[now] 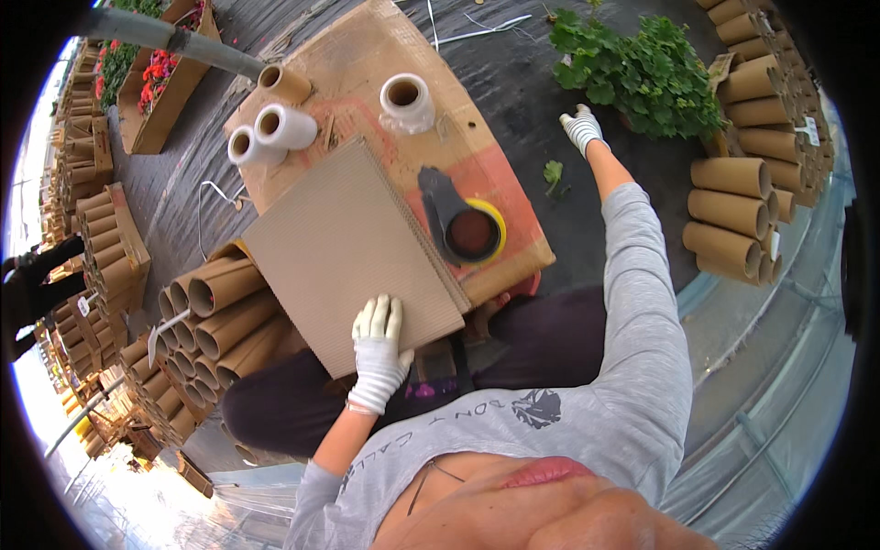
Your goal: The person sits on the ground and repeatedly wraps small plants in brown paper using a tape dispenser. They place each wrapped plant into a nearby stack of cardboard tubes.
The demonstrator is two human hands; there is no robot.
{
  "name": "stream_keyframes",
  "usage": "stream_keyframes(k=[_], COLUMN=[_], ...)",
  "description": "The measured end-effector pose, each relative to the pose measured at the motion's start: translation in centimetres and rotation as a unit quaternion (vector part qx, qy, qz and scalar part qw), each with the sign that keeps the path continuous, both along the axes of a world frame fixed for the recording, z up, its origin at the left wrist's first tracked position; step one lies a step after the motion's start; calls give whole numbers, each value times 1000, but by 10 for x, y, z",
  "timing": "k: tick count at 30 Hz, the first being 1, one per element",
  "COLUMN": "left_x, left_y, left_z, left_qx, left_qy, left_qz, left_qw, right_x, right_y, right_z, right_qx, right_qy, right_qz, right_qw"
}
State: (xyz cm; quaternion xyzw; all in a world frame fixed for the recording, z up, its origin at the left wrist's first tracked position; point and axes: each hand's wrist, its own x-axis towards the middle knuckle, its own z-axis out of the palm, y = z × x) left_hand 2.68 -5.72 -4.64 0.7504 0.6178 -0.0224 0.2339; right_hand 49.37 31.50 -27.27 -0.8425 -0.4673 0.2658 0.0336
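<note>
My left hand (379, 354), in a white striped glove, rests on the near edge of a stack of corrugated cardboard sheets (350, 254), its thumb apart from the fingers. Under the stack lies a worn cardboard box (385, 41) that serves as a work surface. My right hand (583, 129), gloved the same way, is stretched out over the black ground cover by a leafy green potted plant (639, 75). Its fingers look partly bent, and any contact with the leaves is unclear. A tape dispenser (440, 213) with a yellow-edged roll lies right of the sheets.
Stretch-film rolls (407, 100) and a cardboard tube (285, 84) stand on the box. Bundled cardboard tubes (220, 323) crowd the left, and more tubes (729, 213) are stacked at right. A cut leaf (553, 175) lies on the ground. A metal pole (172, 42) crosses the upper left.
</note>
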Motion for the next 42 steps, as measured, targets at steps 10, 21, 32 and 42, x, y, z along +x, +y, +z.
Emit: stream_keyframes(k=[10,21,32,42], left_x=[3,2,-20,0], left_y=[9,12,4,-5], left_z=[2,9,1,-3], left_qx=[-29,-76,20,63], left_qy=[-47,-49,-122,0], left_qz=[16,48,-32,-23], left_qw=[998,995,992,998], right_x=[-28,-44,-135,-266], right_y=[100,34,-150,-255], right_z=[-35,-18,309,279], right_qx=[54,261,298,197], right_qy=[54,199,577,360], right_qz=[-365,-302,165,295], right_qw=[928,895,742,863])
